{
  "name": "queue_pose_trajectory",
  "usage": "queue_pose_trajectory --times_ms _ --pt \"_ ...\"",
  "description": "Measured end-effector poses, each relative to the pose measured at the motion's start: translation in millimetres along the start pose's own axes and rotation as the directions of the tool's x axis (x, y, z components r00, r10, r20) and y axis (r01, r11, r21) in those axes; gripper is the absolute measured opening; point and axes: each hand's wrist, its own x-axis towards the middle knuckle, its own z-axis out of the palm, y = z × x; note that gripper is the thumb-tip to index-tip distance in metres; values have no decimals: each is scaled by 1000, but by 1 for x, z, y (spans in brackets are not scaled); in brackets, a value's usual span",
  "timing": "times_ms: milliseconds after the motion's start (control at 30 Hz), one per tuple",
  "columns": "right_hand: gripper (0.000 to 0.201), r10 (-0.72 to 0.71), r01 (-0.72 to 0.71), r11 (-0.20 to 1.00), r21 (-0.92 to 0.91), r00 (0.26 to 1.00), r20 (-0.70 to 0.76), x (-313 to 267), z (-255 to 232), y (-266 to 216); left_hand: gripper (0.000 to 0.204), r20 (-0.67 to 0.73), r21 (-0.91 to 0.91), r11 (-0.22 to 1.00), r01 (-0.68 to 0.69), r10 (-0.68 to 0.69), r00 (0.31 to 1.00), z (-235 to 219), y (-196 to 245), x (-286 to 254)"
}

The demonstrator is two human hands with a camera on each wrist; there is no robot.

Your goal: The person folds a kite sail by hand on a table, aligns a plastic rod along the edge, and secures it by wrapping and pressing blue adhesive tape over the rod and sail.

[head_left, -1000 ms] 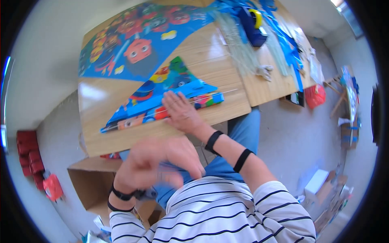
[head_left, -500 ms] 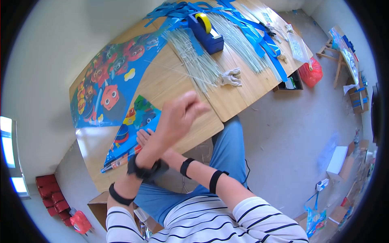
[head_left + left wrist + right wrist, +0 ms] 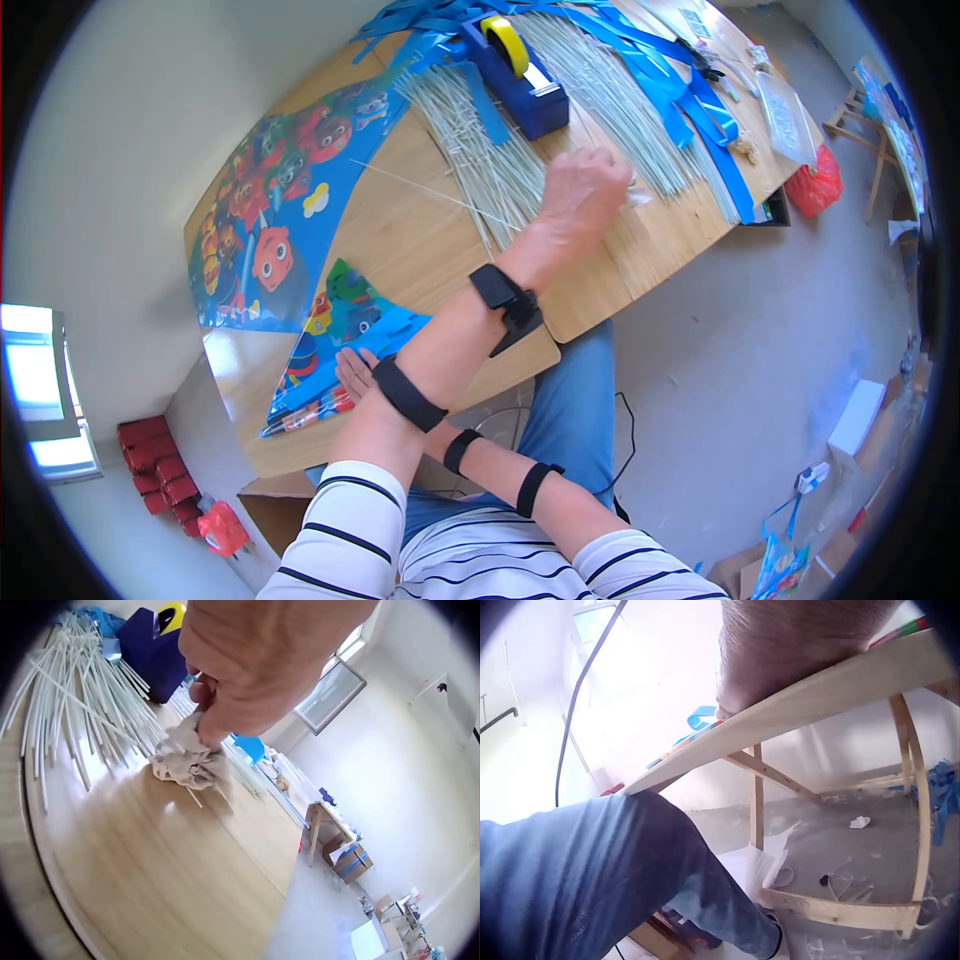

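My left hand [image 3: 580, 190] is stretched across to the right part of the table, over the crossed right arm. Its thumb and fingers pinch a crumpled grey-white cloth [image 3: 189, 761], seen in the left wrist view beside the ends of thin pale rods [image 3: 82, 697]. At the near left, my right hand [image 3: 357, 373] rests with extended fingers on a folded cartoon-printed sheet [image 3: 345, 310] with a blue edge. My left forearm covers part of that sheet. In the right wrist view, the right hand [image 3: 780, 660] lies at the table edge, fingers mostly hidden.
A blue tape dispenser [image 3: 530, 100] with yellow tape stands among the rods. Blue strips [image 3: 690, 110] lie along the back and right. A large printed sheet [image 3: 285, 215] covers the left side. Further right are a clear plastic box [image 3: 785, 120] and a red bag [image 3: 815, 183].
My left hand has swung from over my lap across to the right and now pinches the crumpled cloth. My right hand stays on the folded sheet. The head view has turned to the right.
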Motion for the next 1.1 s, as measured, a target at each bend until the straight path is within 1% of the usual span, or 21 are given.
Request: queue_pose_trajectory --times_ms 33,133,200,233,333,367,400,467,500,533,600,667,733,767,800,833,867,933,1000,1067,1100 --pt "70 -35 47 931 -363 999 41 0 3 -1 7 0 -42 999 35 -35 999 -3 2 5" --pt "78 -63 79 960 -268 996 68 -2 7 1 16 147 -109 979 174 -157 977 -4 8 16" --pt "80 -88 93 993 -71 993 75 0 -15 5 22 172 -145 963 228 -203 964 -5 11 19" --pt "82 -81 85 994 -65 995 58 3 -18 5 26 188 -164 953 255 -224 956 -5 11 18" --pt "81 -77 81 990 -116 996 43 1 -5 5 28 9 -286 893 346 -359 933 -18 -4 -2" --pt "73 -33 30 999 29 994 104 2 -13 4 28 -74 -336 858 387 -434 898 -22 -23 -11" --pt "66 32 -34 993 114 999 26 2 -2 0 28 -152 -388 820 420 -507 849 -28 -47 -24" --pt "53 173 -133 948 290 978 -117 0 34 -10 31 -72 -300 646 702 -749 659 -45 -92 -59" --pt "53 267 -146 722 677 961 -77 -2 23 -9 31 -110 -178 637 750 -771 628 -40 -114 -78" --pt "53 357 -101 355 929 933 -35 -5 12 -8 31 -153 -57 612 789 -786 599 -32 -131 -95" --pt "53 261 -103 629 771 962 -84 -10 21 -6 26 -84 -207 524 826 -851 519 -17 -148 -111" --pt "52 153 -74 908 412 975 -163 -16 31 -9 22 3 -383 421 823 -890 456 -11 -151 -111" --pt "50 164 -57 879 473 968 -188 -20 38 -10 20 93 -561 297 773 -905 415 -19 -150 -106" --pt "50 239 -47 678 733 958 -159 -19 23 -12 19 63 -564 303 768 -912 405 -22 -153 -107" --pt "49 300 -22 407 913 948 -110 -17 17 -10 18 31 -568 313 761 -916 400 -25 -157 -106" --pt "49 265 -39 551 833 956 -130 -12 13 -5 18 1 -571 322 755 -919 393 -27 -160 -105" --pt "50 226 -53 680 731 964 -141 -10 14 -2 18 -25 -588 386 711 -887 461 -31 -162 -99" --pt "50 196 -48 679 732 973 -119 -11 2 -2 18 -80 -611 489 623 -821 565 -40 -168 -84" --pt "50 222 -22 474 880 970 -95 -8 -40 4 17 -38 -663 524 535 -737 675 -36 -174 -56" --pt "48 249 -1 429 903 961 -118 -7 -59 8 20 178 -628 463 626 -697 695 -49 -166 -37" --pt "48 251 -5 440 898 961 -118 -4 -65 9 21 142 -595 544 591 -653 744 -56 -162 -35"
